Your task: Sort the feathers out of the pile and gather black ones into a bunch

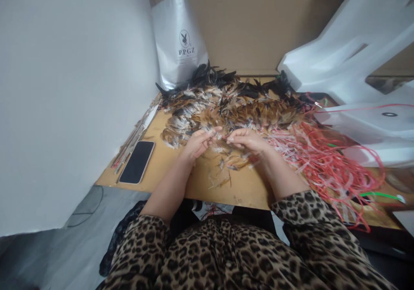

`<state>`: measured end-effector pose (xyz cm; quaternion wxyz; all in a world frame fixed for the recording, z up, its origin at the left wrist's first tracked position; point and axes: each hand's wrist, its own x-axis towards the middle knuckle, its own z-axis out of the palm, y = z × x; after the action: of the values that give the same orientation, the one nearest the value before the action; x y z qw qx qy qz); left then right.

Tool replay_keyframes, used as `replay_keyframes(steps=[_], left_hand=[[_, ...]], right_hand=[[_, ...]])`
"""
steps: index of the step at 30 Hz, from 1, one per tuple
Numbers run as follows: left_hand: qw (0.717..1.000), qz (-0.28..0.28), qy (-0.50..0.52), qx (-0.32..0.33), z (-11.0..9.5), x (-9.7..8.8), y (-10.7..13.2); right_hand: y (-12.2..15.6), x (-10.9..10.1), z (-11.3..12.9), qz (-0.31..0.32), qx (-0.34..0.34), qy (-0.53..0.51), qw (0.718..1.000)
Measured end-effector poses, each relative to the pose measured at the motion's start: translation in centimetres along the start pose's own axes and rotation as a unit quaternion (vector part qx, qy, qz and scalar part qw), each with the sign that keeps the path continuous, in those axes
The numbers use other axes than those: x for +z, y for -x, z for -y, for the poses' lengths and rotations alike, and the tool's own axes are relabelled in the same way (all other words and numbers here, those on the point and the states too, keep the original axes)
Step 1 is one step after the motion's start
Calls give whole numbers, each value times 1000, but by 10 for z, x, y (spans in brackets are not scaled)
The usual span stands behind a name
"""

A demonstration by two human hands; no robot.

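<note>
My left hand is closed in a pinch above the near part of the table, with what looks like a small brown-and-white feather at its fingertips. Facing it, my right hand also pinches, and a thin reddish bit shows at its fingertips; what it holds is too blurred to name. Just beyond both hands spreads a pile of brown, white and black feathers. Loose feather scraps lie on the table below my right hand.
A phone and thin sticks lie at left on the wooden table. Red and pink ribbon strands tangle at right, near a green strip. A silver bag stands behind; white plastic overhangs the back right.
</note>
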<state>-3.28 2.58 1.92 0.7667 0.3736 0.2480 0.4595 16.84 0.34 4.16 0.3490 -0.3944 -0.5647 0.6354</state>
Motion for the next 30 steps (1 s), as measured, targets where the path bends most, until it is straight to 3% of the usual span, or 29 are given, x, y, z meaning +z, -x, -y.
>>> replay_keyframes(steps=[4, 8, 15, 19, 23, 30], left_hand=[[996, 39, -63, -51, 6, 2, 2], [990, 45, -99, -88, 10, 0, 1], [987, 68, -89, -111, 9, -3, 2], [990, 57, -77, -108, 8, -5, 1], [989, 60, -76, -113, 8, -6, 1], [990, 49, -72, -110, 5, -7, 1]], right_hand=[[2, 4, 7, -3, -3, 97, 995], [1, 6, 8, -9, -6, 139, 990], [-4, 3, -2, -100, -6, -20, 995], [-8, 4, -4, -150, -27, -168, 974], [-10, 5, -4, -134, -27, -287, 948], [-8, -2, 1, -139, -96, -274, 947]])
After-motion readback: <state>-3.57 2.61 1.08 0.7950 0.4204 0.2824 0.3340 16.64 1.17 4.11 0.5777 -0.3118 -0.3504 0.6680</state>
